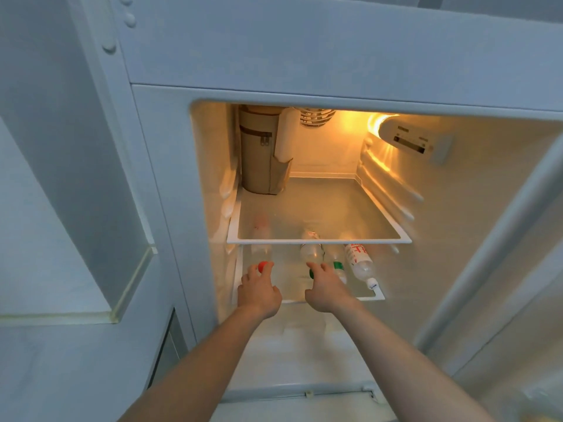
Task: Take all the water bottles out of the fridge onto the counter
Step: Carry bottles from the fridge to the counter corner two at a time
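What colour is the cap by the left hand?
Red cap, at the left hand; head view.

The upper shelf [320, 240] hides the bottles' [359, 260] far ends; both hands' [259, 289] fingertips are blurred.

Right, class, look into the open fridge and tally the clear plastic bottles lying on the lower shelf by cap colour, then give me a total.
Red cap: 1, the clear plastic bottle with the red cap at the left hand.
Green cap: 2, the clear plastic bottle with the dark green cap at the right hand and the clear plastic bottle with the lighter green cap.
White cap: 1, the red-labelled clear plastic bottle.
Total: 4.
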